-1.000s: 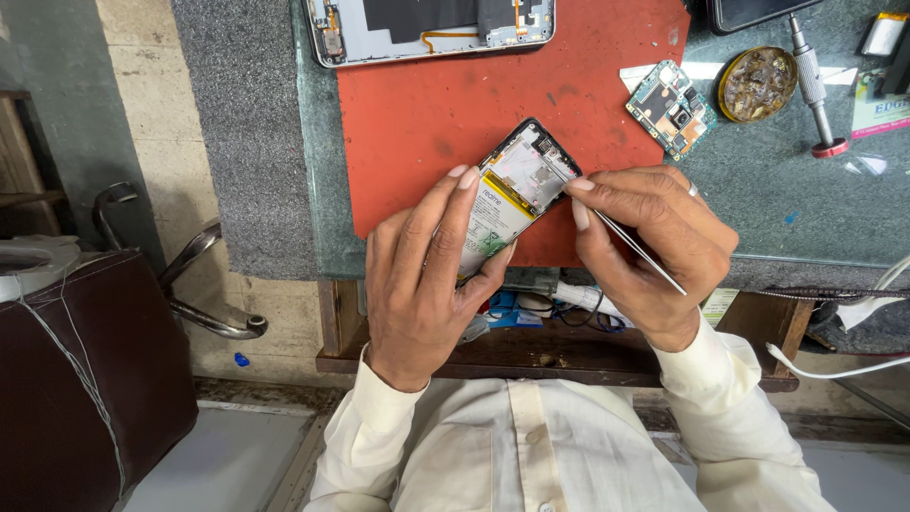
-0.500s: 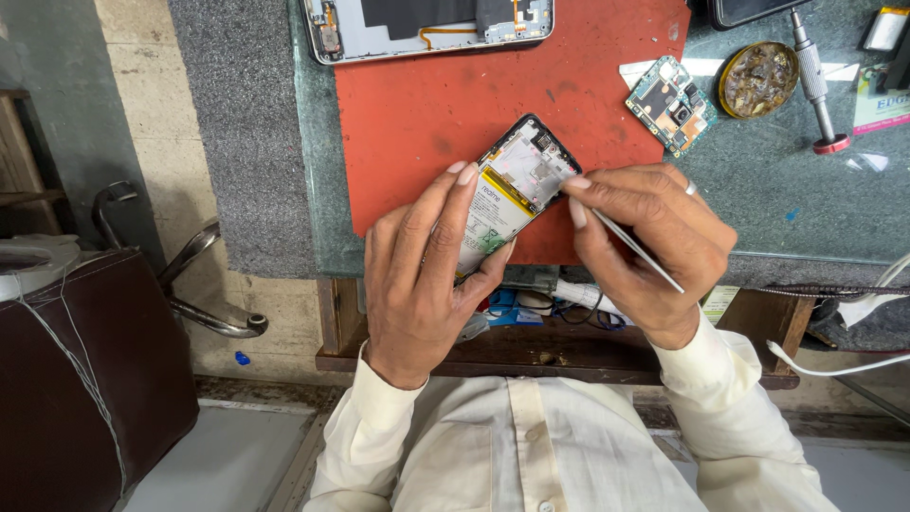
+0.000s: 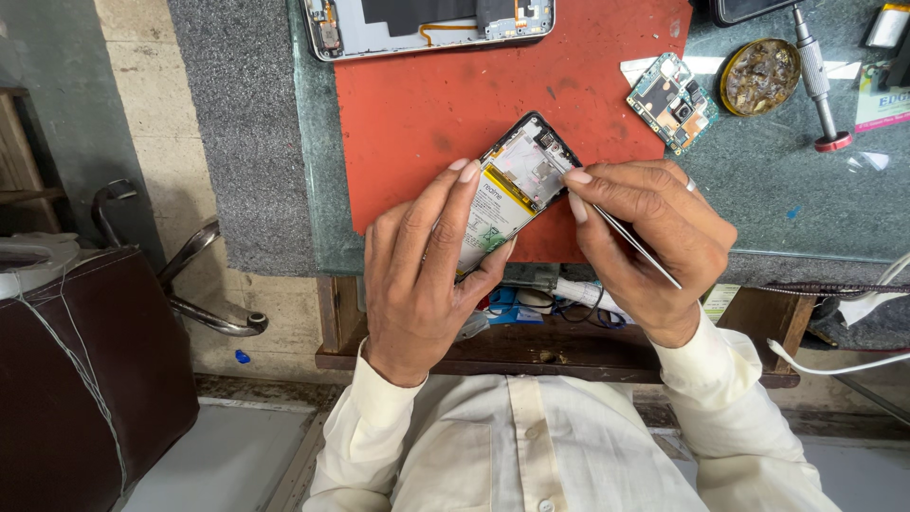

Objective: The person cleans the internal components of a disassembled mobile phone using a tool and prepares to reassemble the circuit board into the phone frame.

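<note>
An opened phone body (image 3: 519, 182) with its battery and inner frame showing is tilted above the red mat (image 3: 427, 104). My left hand (image 3: 422, 270) wraps around its lower half, fingers lying along the left edge. My right hand (image 3: 654, 242) pinches thin metal tweezers (image 3: 637, 248), with thumb and forefinger pressed at the phone's upper right edge. The tweezers' tip is hidden between my fingers and the phone.
A second opened phone shell (image 3: 431, 24) lies at the mat's far edge. A loose circuit board (image 3: 671, 101), a round tin of small parts (image 3: 760, 76) and a screwdriver (image 3: 817, 81) sit on the glass bench to the right. A brown chair (image 3: 85, 370) stands at left.
</note>
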